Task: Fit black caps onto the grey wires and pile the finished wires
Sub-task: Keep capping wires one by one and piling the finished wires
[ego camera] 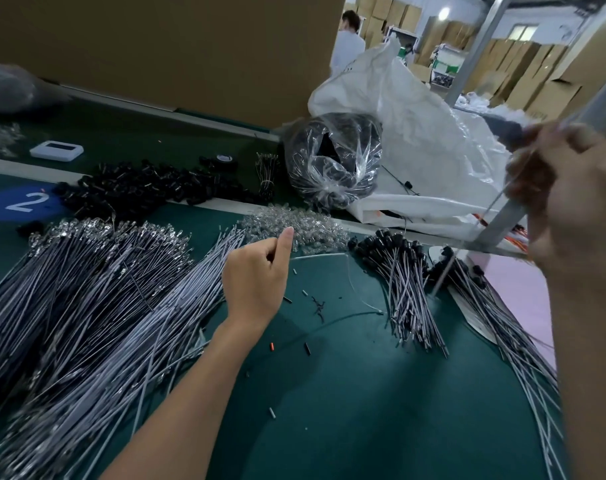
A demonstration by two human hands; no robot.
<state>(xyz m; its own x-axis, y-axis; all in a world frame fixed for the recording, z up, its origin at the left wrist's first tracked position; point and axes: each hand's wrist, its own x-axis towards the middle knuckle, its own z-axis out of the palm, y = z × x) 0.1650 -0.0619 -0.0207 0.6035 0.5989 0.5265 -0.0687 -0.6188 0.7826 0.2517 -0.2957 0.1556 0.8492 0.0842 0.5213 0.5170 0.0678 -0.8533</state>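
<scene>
A big heap of bare grey wires (87, 306) covers the left of the green table (346, 393). My left hand (256, 275) hovers at the heap's right edge, fingers curled, index finger pointing up, holding nothing I can see. My right hand (564, 195) is raised at the right, blurred, pinching a thin grey wire (502, 192) that hangs down from it. Loose black caps (145, 188) lie in a pile at the back. Capped wires (402, 278) are piled fan-wise at centre right, and a second such pile (495, 317) lies further right.
A heap of clear plastic pieces (294, 226) lies behind my left hand. A clear bag of black parts (332, 161) and a large white sack (416, 133) stand at the back. A metal post (509, 220) rises at the right. A person stands far behind.
</scene>
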